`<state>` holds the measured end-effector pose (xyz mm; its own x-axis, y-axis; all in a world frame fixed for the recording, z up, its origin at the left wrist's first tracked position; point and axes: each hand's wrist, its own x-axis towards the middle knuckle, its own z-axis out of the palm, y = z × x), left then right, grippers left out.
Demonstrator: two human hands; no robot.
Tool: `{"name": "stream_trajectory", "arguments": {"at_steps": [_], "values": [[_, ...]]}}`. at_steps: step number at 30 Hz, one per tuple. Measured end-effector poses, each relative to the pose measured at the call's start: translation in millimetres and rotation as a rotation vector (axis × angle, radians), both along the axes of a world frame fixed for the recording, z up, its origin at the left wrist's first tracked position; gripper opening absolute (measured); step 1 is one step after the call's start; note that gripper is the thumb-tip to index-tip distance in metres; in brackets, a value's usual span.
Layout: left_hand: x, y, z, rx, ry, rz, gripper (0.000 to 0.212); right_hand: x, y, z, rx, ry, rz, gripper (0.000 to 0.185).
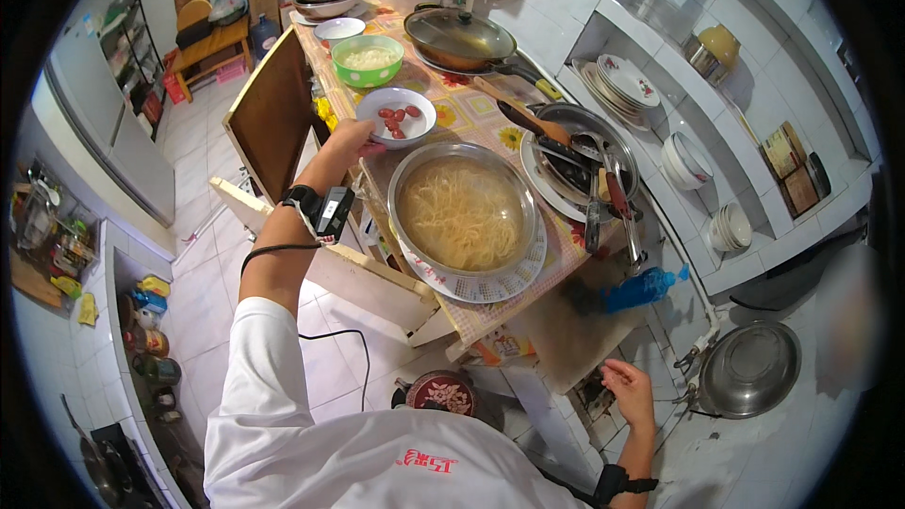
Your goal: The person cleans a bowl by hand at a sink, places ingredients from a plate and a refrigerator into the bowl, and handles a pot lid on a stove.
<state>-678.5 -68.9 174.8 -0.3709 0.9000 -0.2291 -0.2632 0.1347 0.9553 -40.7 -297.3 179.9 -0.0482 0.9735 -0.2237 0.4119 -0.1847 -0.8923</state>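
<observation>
My left hand (351, 138) grips the near left rim of a white bowl (417, 129) holding several small red fruits (393, 114). Whether the bowl rests on the table cannot be told. Just nearer to me, a large steel basin (397, 191) of noodles in cloudy liquid (459, 215) stands on a patterned plate (488, 291). Beyond the bowl sits a green dotted bowl (353, 75) with pale food in it. My right hand (628, 383) is low on the right, past the table's corner, fingers loosely bent and holding nothing visible.
A lidded frying pan (459, 35) stands at the back. Right of the basin, a steel pan (622, 129) carries knives, tongs and a wooden spatula (555, 131). A blue bottle (640, 290) lies beyond the table edge. Open cabinet doors (265, 113) jut out at left; tiled shelves (679, 49) hold dishes.
</observation>
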Motion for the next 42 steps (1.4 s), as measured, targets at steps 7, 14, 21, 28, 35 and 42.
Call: {"name": "stream_trajectory", "arguments": {"at_steps": [7, 14, 21, 28, 35, 42], "values": [[-13.1, -50.9, 31.6, 0.004, 0.029, 0.006, 0.023, -30.5, -8.6, -11.1, -0.019, -0.011, 0.161, 0.03], [3.5, -140.7, 95.7, -0.002, 0.093, -0.04, 0.023, -71.4, -20.0, -7.1, -0.013, 0.027, 0.345, 0.029], [56.4, -243.5, 138.8, -0.046, 0.135, -0.107, 0.021, -120.1, -28.9, 21.3, -0.077, 0.309, 0.637, 0.034], [174.4, -317.4, 140.1, -0.091, 0.162, -0.215, 0.035, -154.3, -47.9, 39.0, -0.296, 0.866, 0.779, 0.081], [296.6, -347.1, 97.7, -0.105, 0.06, -0.499, 0.043, -99.4, -82.0, 46.4, -0.299, 1.2, 0.495, 0.073], [414.3, -345.4, 63.6, 0.042, 0.461, -0.673, 0.053, 14.6, -120.6, 18.3, -0.261, 1.149, 0.107, 0.057]]}}
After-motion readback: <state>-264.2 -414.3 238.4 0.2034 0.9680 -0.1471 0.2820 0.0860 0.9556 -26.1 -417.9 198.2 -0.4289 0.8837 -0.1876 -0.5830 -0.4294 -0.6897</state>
